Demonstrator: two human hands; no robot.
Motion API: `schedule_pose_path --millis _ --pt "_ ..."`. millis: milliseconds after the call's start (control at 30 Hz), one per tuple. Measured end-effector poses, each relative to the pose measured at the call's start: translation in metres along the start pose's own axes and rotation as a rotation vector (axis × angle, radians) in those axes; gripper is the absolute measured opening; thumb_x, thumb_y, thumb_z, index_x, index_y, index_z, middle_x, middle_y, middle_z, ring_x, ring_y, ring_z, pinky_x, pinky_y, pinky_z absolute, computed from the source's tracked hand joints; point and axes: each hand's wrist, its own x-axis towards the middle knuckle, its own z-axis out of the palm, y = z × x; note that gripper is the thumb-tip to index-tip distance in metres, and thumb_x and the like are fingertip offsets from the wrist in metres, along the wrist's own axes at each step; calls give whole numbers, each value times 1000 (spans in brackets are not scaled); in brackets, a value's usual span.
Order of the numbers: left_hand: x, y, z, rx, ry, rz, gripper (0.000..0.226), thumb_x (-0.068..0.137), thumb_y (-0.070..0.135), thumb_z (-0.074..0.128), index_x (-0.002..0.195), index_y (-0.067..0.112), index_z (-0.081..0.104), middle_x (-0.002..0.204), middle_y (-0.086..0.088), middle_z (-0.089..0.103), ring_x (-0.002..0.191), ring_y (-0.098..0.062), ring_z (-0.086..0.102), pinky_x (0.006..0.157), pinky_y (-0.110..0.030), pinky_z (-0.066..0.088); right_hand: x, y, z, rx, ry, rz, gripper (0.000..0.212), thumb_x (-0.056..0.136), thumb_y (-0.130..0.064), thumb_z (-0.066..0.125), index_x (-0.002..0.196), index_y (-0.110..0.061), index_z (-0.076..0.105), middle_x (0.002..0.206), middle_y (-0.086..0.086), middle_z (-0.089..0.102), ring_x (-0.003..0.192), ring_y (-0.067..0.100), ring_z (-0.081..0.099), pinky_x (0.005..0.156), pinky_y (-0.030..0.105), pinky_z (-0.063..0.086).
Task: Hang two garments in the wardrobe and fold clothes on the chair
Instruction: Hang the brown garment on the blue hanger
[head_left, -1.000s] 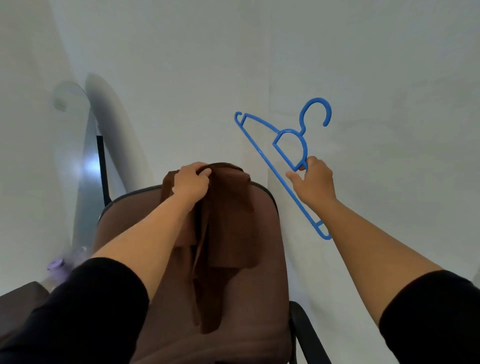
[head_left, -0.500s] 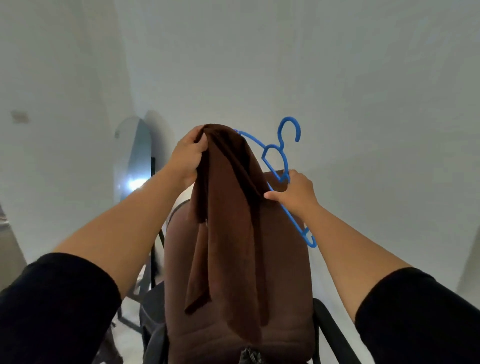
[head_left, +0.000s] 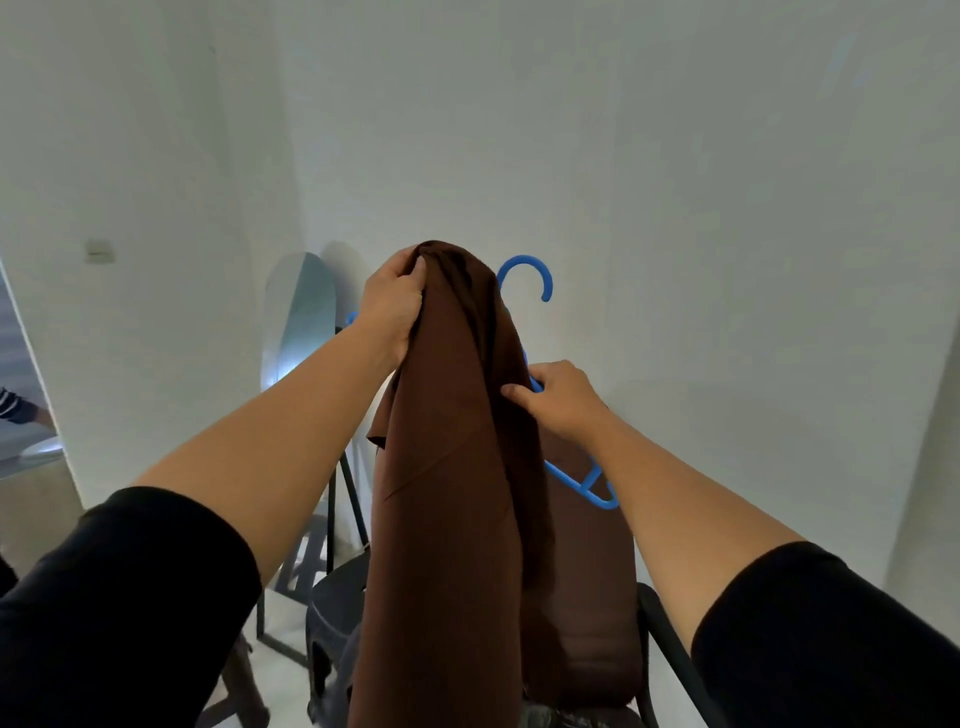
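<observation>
At frame centre the left hand (head_left: 393, 306) grips the bunched top of the brown garment (head_left: 457, 467), lifted above the chair (head_left: 597, 597). Just right, the right hand (head_left: 563, 397) pinches the blue hanger (head_left: 524, 270) behind the cloth. Hanging has likely begun; next the hanger must enter the neckline.

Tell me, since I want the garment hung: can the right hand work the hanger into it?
Probably yes: the right hand already holds the blue plastic hanger against the hanging brown fabric garment.
</observation>
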Motion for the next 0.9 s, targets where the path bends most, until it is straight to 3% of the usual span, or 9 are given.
schedule_pose_path --millis 67,167,200,267,367,433,533,700,900 --pt "-3 -7 -14 143 59 -40 19 97 20 47 105 23 65 105 -2 66 106 -21 61 90 -32 51 -8 -3 -6 -25 14 19 28 91 -29 58 73 -8 55 62 1 49 59 13 45 54 22 34" --pt "-16 -21 -43 832 94 -46 27 89 11 50 110 17 66 112 -6 66 107 -27 59 90 -29 45 -16 -6 -19 -53 84 78 25 92 -26 55 77 -6 56 66 3 50 60 15 45 54 22 34" --pt "-23 -24 -49 982 20 -74 29 87 9 52 111 16 66 115 -7 66 107 -26 58 89 -28 44 -17 -8 -23 -70 119 90 24 92 -25 55 78 -6 57 68 4 51 61 15 46 54 22 34" --pt "-42 -27 -51 1035 -271 -231 37 85 16 63 121 15 60 125 -4 61 115 -24 55 95 -29 41 -20 -14 -29 -102 164 89 24 92 -22 53 75 -6 54 67 3 49 61 15 45 53 22 32" --pt "-75 -25 -28 943 -747 -413 74 76 50 70 139 27 40 134 6 48 126 -22 44 105 -45 37 -22 -29 -32 -187 155 30 31 93 -19 51 63 -12 44 63 -1 43 58 12 40 50 19 29" --pt "-93 -28 -5 813 -833 -366 79 70 58 71 138 33 37 128 12 48 125 -19 44 100 -41 41 -23 -39 -30 -225 131 -7 30 93 -20 52 65 -11 47 63 -2 44 59 11 42 50 19 29" --pt "-109 -34 30 598 -628 -304 68 78 41 71 135 20 41 120 8 52 107 -13 48 89 -27 42 -24 -47 -31 -230 123 -24 23 94 -21 52 73 -9 52 65 -2 45 58 8 42 50 17 29" --pt "-95 -47 62 474 -303 -380 58 74 42 75 118 8 56 111 -7 64 100 -23 62 90 -35 51 -28 -39 -70 -81 153 -1 24 86 -34 63 89 -10 61 71 -2 52 64 10 47 57 20 37" --pt "-62 -19 82 69 -41 -368 58 77 31 74 123 2 53 115 -11 64 101 -29 63 93 -41 51 -46 19 -104 -73 60 174 64 69 -65 66 112 -19 55 106 1 57 95 16 55 84 35 48"
